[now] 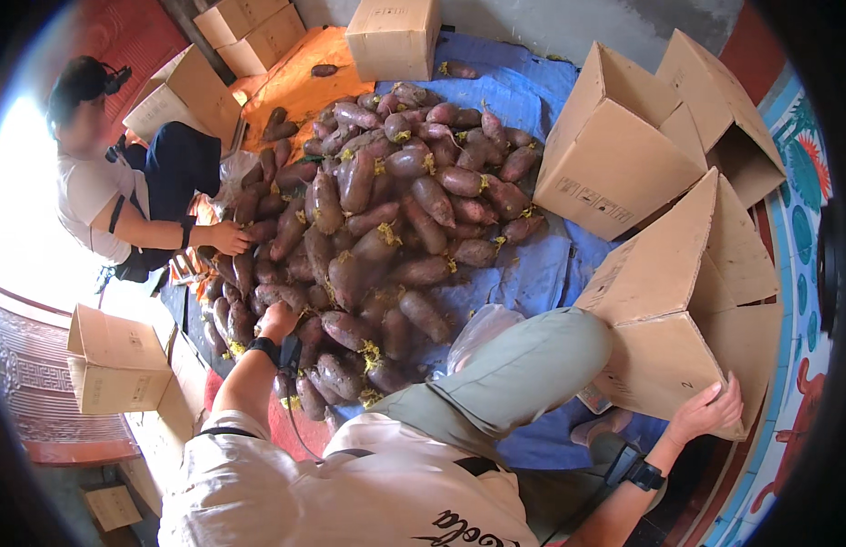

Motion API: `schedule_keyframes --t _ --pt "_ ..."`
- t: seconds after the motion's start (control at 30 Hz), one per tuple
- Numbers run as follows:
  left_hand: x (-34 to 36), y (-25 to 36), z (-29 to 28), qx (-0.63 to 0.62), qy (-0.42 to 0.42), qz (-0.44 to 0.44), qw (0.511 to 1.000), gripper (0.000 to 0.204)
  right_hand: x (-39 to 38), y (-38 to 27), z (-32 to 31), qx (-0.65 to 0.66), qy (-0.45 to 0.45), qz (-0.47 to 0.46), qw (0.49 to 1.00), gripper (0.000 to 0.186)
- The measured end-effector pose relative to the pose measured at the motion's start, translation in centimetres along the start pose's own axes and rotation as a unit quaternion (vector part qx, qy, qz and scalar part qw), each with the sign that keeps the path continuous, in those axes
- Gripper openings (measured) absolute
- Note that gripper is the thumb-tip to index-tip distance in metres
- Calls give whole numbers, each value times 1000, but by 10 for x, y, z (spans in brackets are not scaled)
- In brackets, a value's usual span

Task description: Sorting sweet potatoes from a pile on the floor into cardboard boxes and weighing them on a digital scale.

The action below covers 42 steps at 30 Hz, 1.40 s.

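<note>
A big heap of purple-red sweet potatoes [432, 201], several with yellow sprouts at their ends, lies in front of me. At the heap's near left side, my left hand [277, 322] has its fingers curled on a sweet potato; the fingertips are partly hidden. Out to the right, my right hand [710, 410] grips the lower edge of a tilted cardboard box [655, 283], fingers over the flap. That box stands beside my bent knee, its opening turned to the right.
A co-worker [99, 187] squats at the left, one hand [229, 237] touching the heap. Two more open boxes [614, 146] [724, 109] stand at the far right. Other boxes are at the back and left [120, 360]. Blue sheeting [532, 273] and an orange sheet [322, 55] cover the floor.
</note>
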State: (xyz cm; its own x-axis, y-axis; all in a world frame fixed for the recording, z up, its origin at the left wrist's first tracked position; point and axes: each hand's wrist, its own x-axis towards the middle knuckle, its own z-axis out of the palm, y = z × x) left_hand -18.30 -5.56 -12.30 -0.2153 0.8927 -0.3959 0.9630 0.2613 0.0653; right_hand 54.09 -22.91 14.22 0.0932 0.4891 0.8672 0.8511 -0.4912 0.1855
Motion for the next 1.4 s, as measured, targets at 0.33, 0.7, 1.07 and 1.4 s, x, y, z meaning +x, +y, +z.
schedule_keyframes --t 0.33,0.7,1.07,1.4 --pt "-28 62 -18 -1 -99 -50 994 43 -2 7 3 -15 -13 -9 1000 35" --pt "-8 69 26 55 -166 -3 985 40 -3 10 -2 -43 -42 -23 998 38" --pt "5 68 36 82 -172 -20 981 51 -2 9 -3 -44 -60 -17 997 39" --pt "14 72 39 70 -167 -31 983 38 -1 4 -7 -45 -69 -13 996 38"
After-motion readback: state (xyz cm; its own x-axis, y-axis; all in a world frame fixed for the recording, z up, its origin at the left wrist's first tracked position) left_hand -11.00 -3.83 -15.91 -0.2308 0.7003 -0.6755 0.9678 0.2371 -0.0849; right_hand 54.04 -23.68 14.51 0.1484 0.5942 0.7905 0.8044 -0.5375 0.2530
